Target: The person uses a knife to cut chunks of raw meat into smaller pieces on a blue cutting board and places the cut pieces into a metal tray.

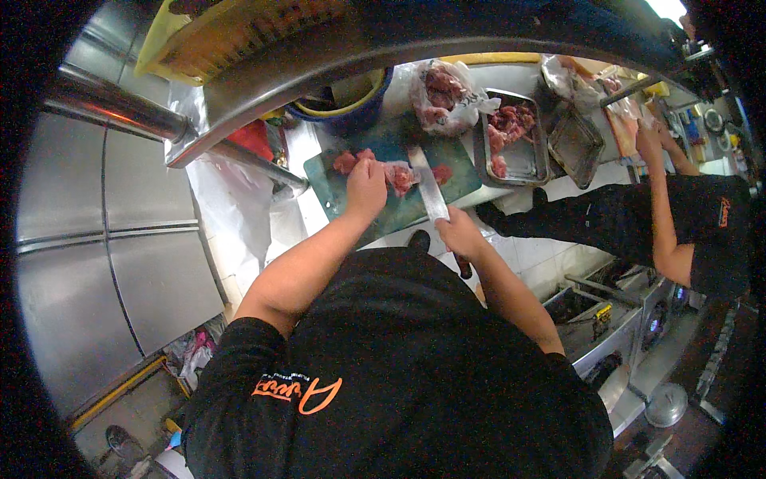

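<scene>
My right hand [462,232] grips the handle of a wide-bladed kitchen knife [432,190], its blade pointing away from me over a green cutting board [389,217]. Against the blade's left side lies a piece of raw meat [402,178]. My left hand [367,187] is closed at that meat's left end and appears to hold it, though the fingers hide the grip. Beyond the left hand sits another raw chunk [344,161]. To the right of the blade is a small raw meat piece [443,174].
Behind the board stand a blue tub [341,117] and a plastic bag of raw meat [443,96]. A metal tray [526,164] with meat pieces is to the right, beside another metal tray [575,143]. A steel shelf edge [359,67] crosses overhead. A co-worker's hands [649,141] work farther right.
</scene>
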Demonstrator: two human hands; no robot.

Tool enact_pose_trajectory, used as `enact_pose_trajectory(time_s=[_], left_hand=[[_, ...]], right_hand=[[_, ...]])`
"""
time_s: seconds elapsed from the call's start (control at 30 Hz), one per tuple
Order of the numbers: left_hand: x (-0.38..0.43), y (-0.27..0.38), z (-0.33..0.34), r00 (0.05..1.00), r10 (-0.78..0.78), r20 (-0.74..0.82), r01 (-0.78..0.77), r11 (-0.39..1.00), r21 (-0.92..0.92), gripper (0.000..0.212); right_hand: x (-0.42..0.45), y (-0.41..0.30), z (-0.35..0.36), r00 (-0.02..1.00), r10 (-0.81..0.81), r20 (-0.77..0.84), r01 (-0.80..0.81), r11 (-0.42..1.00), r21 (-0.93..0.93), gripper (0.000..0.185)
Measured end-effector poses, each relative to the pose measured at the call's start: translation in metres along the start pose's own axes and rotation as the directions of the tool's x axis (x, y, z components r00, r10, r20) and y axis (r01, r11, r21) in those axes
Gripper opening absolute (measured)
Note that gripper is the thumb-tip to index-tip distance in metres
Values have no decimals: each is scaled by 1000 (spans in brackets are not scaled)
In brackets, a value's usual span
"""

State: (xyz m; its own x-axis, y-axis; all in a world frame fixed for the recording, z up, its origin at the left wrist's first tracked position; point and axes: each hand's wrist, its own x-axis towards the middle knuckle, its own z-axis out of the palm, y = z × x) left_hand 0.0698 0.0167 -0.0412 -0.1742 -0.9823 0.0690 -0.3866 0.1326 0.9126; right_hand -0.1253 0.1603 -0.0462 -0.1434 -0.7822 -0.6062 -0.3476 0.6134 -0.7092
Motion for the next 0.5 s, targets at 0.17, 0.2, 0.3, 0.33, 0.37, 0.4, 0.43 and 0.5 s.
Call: enact_pose_trajectory(time_s=[0.17,0.2,0.3,0.33,0.37,0.4,0.43,0.5], left_hand=[[29,25,8,999,-3,47,13,976,-217,30],[34,24,12,1000,16,9,-14,973,-232,30],[39,25,23,998,13,-54,-22,986,-162,30],[39,43,20,999,-20,-48,16,997,-70,29],[39,59,17,998,-52,-44,54,998,24,29],[38,70,15,998,-37,-54,36,999,-11,28],[38,79,13,998,-21,-64,18,999,-46,27],[40,76,12,994,-21,-111,10,996,-93,26]], right_hand=[[-18,13,-7,985,-112,-128,129,983,128,20],[-24,11,-9,981,-128,-144,150,977,149,20],[-39,1,-14,979,-133,-153,159,972,174,20],[-41,-1,-17,979,-128,-158,156,972,176,20],[-39,2,-19,973,-154,-170,177,976,128,19],[-39,2,-21,967,-182,-178,198,977,80,19],[-38,2,-24,965,-186,-186,199,978,57,22],[-42,-8,-26,968,-168,-188,178,983,37,30]])
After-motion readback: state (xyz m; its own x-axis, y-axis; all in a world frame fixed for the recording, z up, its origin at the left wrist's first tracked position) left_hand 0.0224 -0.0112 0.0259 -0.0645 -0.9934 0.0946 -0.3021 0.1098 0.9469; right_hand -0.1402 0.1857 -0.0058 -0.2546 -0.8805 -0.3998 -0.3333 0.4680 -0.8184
